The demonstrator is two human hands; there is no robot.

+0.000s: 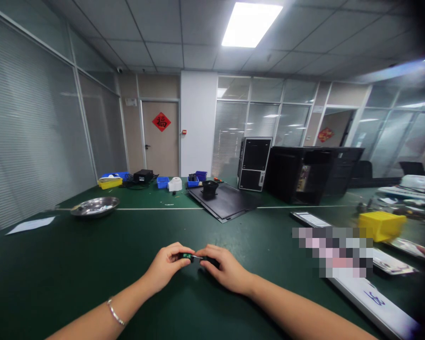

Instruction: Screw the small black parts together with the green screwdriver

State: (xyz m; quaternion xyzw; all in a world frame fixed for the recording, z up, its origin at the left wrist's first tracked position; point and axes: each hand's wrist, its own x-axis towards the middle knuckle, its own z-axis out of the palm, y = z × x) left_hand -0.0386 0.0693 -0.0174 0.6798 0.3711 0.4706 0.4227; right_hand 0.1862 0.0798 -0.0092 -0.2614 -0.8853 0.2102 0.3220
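Low over the middle of the green table, my left hand (pixel 165 267) pinches a small black block (pixel 187 256) with green markings. What the block is, I cannot make out. Facing it, my right hand (pixel 232 270) is closed around the dark handle of a screwdriver (pixel 208 260). The thin metal shaft spans the narrow gap between the hands, its end at or in the block. The fingers partly cover both things. Further back, a flat black panel (pixel 226 202) lies with a black fan-like part (pixel 209 189) on it.
A metal bowl (pixel 95 208) and a paper sheet (pixel 31 225) lie on the left. Black computer cases (pixel 255 163) stand at the back right. Nearer on the right are a yellow bin (pixel 381 225) and a long white box (pixel 373 300). Small blue trays (pixel 163 182) line the back.
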